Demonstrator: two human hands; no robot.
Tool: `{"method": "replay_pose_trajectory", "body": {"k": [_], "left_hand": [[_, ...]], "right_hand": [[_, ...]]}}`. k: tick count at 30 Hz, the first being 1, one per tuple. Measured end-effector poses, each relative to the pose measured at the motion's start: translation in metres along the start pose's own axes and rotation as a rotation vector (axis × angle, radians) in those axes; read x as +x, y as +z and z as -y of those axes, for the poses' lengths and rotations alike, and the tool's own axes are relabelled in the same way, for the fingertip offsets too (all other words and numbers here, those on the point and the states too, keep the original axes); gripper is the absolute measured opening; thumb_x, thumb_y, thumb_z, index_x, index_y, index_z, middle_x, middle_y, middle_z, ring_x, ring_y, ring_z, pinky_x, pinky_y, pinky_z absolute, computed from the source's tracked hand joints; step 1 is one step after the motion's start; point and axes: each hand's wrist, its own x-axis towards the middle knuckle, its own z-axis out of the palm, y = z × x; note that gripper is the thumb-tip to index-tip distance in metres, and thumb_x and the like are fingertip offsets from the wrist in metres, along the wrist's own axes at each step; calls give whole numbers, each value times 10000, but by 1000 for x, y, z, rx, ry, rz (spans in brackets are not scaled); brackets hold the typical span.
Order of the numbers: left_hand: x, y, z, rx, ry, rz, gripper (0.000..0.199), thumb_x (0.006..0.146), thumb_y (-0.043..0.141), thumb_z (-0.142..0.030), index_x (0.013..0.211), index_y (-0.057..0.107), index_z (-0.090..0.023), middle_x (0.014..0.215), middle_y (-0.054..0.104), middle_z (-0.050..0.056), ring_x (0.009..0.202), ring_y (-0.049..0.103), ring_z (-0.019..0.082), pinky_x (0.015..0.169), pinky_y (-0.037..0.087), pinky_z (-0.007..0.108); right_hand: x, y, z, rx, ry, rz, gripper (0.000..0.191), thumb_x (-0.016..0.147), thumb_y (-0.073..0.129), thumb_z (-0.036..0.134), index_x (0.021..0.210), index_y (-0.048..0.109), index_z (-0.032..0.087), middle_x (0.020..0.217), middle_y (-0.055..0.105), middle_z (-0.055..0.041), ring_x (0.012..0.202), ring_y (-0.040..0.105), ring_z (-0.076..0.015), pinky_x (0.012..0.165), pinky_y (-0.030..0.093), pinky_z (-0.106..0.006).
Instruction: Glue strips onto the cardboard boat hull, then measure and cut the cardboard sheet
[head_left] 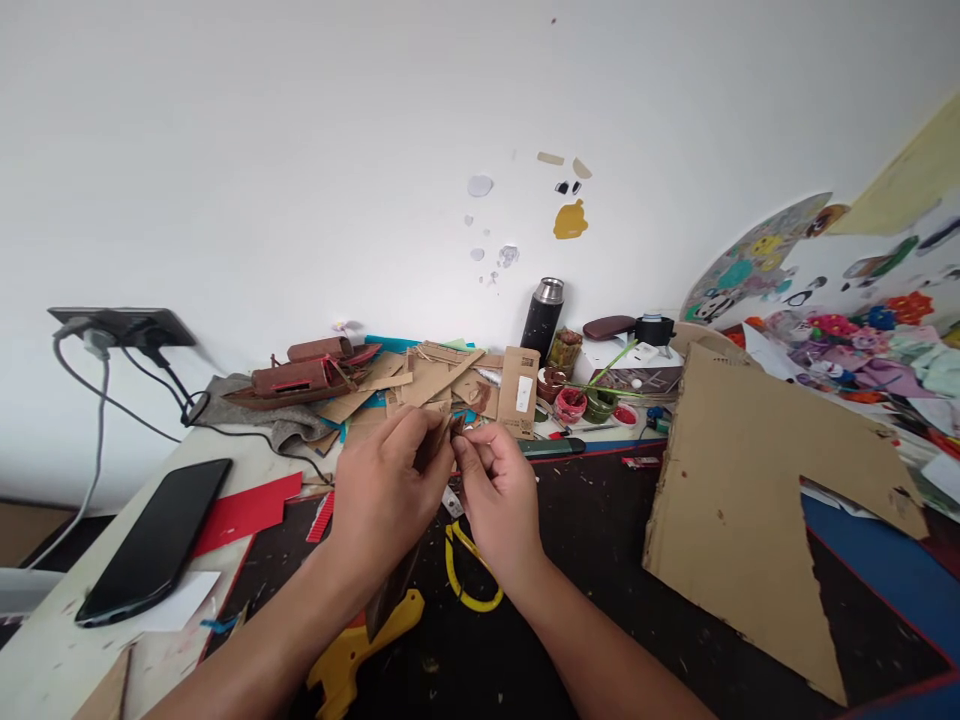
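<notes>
Forearms (pixel 289 605) cropped below, left hand (pixel 394 470) and right hand (pixel 499 485) share a pinched grip on a mostly hidden brown piece (pixel 457 425).

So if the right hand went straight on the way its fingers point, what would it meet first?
The right hand would likely meet the brown, pointed piece directly ahead, then the left hand; depth is unclear.

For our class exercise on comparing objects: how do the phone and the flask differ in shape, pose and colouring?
The phone is a thin, flat slab; the flask is cylindrical.
The phone lies flat, while the flask stands on end.
The phone looks black all over, whereas the flask has a silvery top above its black body.
Both are mainly black, and neither is being held.
</notes>
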Motion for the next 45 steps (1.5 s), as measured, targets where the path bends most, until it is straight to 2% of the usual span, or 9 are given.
{"method": "replay_pose_trajectory", "body": {"k": [3,10,16,24,31,38,45], "left_hand": [[1,0,0,-10,-20,-6,108,978,606,-241,897,676,-223,791,730,4,659,655,169,616,434,280],[4,-4,6,-48,-66,-38,95,960,618,-238,877,665,-228,760,718,-5,668,669,177,616,437,278],[8,-5,13,-63,-113,-55,89,961,612,-249,893,664,-227,765,712,-13,679,658,169,638,439,276],[5,3,11,-130,-144,6,135,976,626,-288,882,691,-217,774,719,-11,670,632,161,638,439,280],[4,3,8,-166,-193,7,145,956,643,-315,861,693,-217,746,693,-26,666,616,148,654,446,272],[5,3,6,-211,-241,22,162,952,644,-344,900,738,-224,813,752,-15,720,655,160,699,471,286],[6,1,2,-235,-236,-10,158,935,646,-334,862,730,-222,746,713,-28,668,622,146,654,450,273]], "right_hand": [[0,2,-1,11,2,0,284,1018,683,472,886,609,233,655,478,68,561,384,-125,519,311,-244],[7,8,0,-25,-12,46,277,1037,659,481,914,611,238,699,549,44,617,473,-147,571,376,-250],[14,15,1,-34,-7,76,289,1041,645,504,941,619,234,686,564,42,581,500,-147,536,386,-246],[9,6,-7,-67,-37,46,237,1041,635,435,910,594,243,669,504,57,578,450,-142,544,374,-251],[8,1,-5,-141,-73,51,185,1044,625,407,950,616,248,729,616,24,616,549,-160,584,450,-262],[9,1,-7,-144,-103,46,182,1046,621,399,951,616,245,717,598,30,612,542,-154,566,433,-252],[9,1,-7,-155,-111,44,169,1049,612,392,968,613,244,730,618,19,609,549,-159,564,424,-258]]}}
